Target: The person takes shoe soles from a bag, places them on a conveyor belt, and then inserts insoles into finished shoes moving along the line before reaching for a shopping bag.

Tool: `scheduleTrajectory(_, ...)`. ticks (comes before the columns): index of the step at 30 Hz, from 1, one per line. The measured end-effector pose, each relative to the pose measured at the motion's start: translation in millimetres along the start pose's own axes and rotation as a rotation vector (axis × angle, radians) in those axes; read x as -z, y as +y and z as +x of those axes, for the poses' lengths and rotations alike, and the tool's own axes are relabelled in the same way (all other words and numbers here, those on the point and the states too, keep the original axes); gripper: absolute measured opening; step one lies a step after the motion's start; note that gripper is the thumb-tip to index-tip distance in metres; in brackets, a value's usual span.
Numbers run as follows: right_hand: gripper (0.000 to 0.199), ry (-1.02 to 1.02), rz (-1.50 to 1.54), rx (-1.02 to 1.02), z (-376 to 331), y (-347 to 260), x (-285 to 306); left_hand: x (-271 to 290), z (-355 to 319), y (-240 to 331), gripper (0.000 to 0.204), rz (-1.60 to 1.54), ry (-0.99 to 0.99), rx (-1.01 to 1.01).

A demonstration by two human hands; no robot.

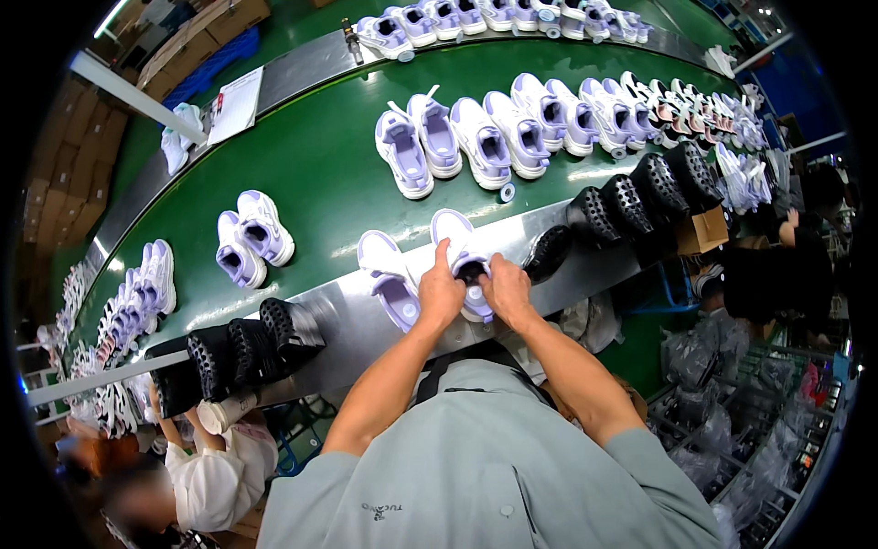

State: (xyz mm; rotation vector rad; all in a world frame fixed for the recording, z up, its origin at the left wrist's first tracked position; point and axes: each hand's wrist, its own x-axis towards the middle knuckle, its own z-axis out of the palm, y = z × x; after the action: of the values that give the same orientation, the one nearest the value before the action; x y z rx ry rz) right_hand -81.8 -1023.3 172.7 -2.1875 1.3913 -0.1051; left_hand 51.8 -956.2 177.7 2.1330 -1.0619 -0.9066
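A pair of white and lilac sneakers lies on the steel ledge in front of me, toes pointing away. Both my hands are on the right sneaker point(452, 226). My left hand point(441, 295) closes around its left side, index finger stretched toward the tongue. My right hand point(507, 285) grips the right edge of the opening, its fingertips partly hidden. Something dark point(471, 272) shows inside the opening between my hands; its kind is unclear. Beside it, the left sneaker point(400, 300) lies untouched, its lilac insole visible. A black, knobbly shoe-shaped piece point(548, 253) rests right of my right hand.
Several pairs of similar sneakers point(482, 145) stand on the green belt point(329, 165), with another pair point(253, 236) at left. Black knobbly pieces point(285, 328) line the steel ledge point(352, 340) on both sides. A co-worker point(215, 476) is at lower left. A cardboard box point(702, 232) sits right.
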Motion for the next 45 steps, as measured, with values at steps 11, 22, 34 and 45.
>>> scheduleTrajectory(11, 0.03, -0.065, -0.005, 0.132, 7, 18, -1, 75, -106, -8, 0.064, 0.305, 0.338, 0.247)
scheduleTrajectory(22, 0.042, -0.251, -0.05, 0.133, -23, -14, 38, 83, -106, -64, 0.03, 0.146, 0.539, -0.031)
scheduleTrajectory(34, 0.029, -0.428, 0.083, 0.294, -57, -100, 60, 232, -197, -107, 0.045, 0.645, 1.062, 0.386)
scheduleTrajectory(45, 0.029, -0.902, 1.418, -0.309, -59, -153, 57, 164, -157, 25, 0.042, 0.217, 0.654, -0.472)
